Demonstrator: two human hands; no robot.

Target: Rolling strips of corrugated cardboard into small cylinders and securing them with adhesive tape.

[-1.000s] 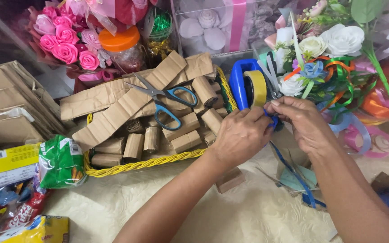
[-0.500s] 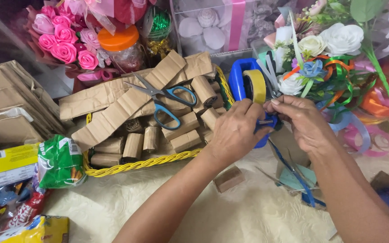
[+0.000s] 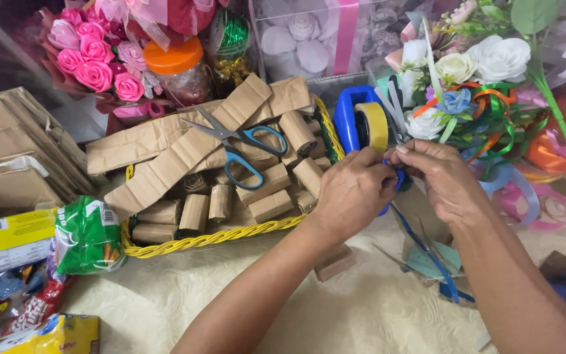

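A yellow wicker basket point(image 3: 165, 249) holds brown cardboard rolls point(image 3: 194, 213) and blue-handled scissors point(image 3: 240, 147). Just right of it, by the blue tape dispenser point(image 3: 352, 118), the left hand point(image 3: 352, 193) and right hand point(image 3: 440, 177) meet, fingertips pinched narrowly on a blue ribbon point(image 3: 427, 252) trailing down onto the cloth.

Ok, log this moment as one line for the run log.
left hand: pinching blue ribbon | right hand: pinching same ribbon | behind hands: blue tape dispenser | nearby: scissors on yellow basket
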